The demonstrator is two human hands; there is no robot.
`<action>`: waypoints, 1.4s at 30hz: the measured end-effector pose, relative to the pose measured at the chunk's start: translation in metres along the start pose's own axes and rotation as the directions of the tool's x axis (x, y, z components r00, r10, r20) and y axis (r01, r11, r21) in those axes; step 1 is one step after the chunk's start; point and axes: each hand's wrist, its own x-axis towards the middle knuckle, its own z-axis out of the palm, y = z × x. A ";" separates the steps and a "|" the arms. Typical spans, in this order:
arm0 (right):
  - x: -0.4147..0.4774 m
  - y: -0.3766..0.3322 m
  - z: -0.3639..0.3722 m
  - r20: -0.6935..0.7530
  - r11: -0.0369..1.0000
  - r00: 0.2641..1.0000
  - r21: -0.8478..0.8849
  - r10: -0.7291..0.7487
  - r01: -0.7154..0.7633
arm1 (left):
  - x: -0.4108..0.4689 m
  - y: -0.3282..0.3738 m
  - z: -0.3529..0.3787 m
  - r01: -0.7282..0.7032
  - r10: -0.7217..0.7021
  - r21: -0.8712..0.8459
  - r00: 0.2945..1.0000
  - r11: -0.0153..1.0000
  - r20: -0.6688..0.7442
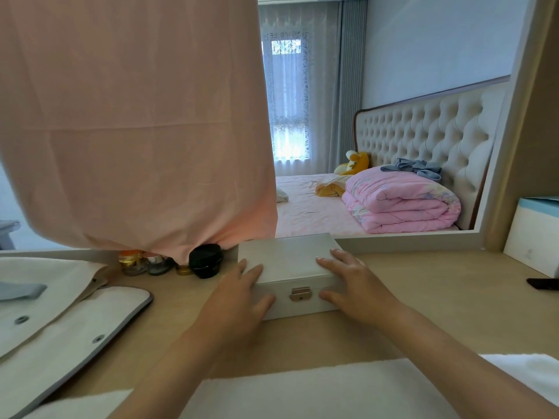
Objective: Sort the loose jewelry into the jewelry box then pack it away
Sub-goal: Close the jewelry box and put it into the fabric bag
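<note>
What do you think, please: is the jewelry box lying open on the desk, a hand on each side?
Not quite: the head view shows the jewelry box closed on the desk, the left hand and right hand on either side.

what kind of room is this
Probably a bedroom, at a dressing table: the mirror reflects a tufted headboard and a folded pink quilt, and cosmetic jars stand beside the jewelry box.

My pale, rectangular jewelry box (287, 261) lies flat at my twelve o'clock, lid shut, metal clasp (300, 293) facing six o'clock.
</note>
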 end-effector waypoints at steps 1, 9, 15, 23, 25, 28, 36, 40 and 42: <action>-0.004 -0.002 0.000 0.005 1.000 1.000 0.012 -0.017 0.017 | -0.009 -0.001 -0.005 -0.006 0.007 0.031 0.999 1.000 -0.031; -0.036 -0.021 0.004 -0.039 0.999 0.999 0.036 -0.022 0.023 | -0.009 -0.028 -0.032 0.002 -0.056 -0.241 0.974 0.970 -0.218; -0.039 -0.040 0.021 -0.007 0.925 0.962 0.277 0.274 -0.262 | 0.034 -0.039 -0.015 0.083 -0.122 -0.548 0.992 0.832 -0.035; -0.030 -0.027 0.033 -0.077 0.912 0.974 0.373 0.213 -0.170 | 0.046 -0.037 -0.005 0.146 -0.248 -0.792 0.969 0.593 -0.008; -0.029 -0.029 0.036 -0.075 0.911 0.976 0.381 0.203 -0.160 | 0.045 -0.039 -0.004 0.196 -0.296 -0.851 0.954 0.487 0.050; -0.030 -0.035 0.041 -0.116 0.913 0.976 0.387 0.186 -0.128 | 0.043 -0.040 -0.004 0.240 -0.359 -0.881 0.929 0.409 0.086; -0.027 -0.048 0.035 -0.127 0.888 0.984 0.456 0.128 -0.057 | 0.025 -0.040 -0.035 0.127 -0.307 -0.792 0.949 0.597 -0.079; -0.016 -0.082 0.032 -0.080 0.866 0.996 0.500 0.050 -0.003 | -0.002 -0.063 -0.073 0.032 -0.261 -0.693 0.938 0.720 -0.228; -0.011 -0.104 0.035 -0.020 0.862 1.000 0.506 -0.004 0.013 | -0.023 -0.086 -0.088 0.067 -0.278 -0.614 0.926 0.786 -0.255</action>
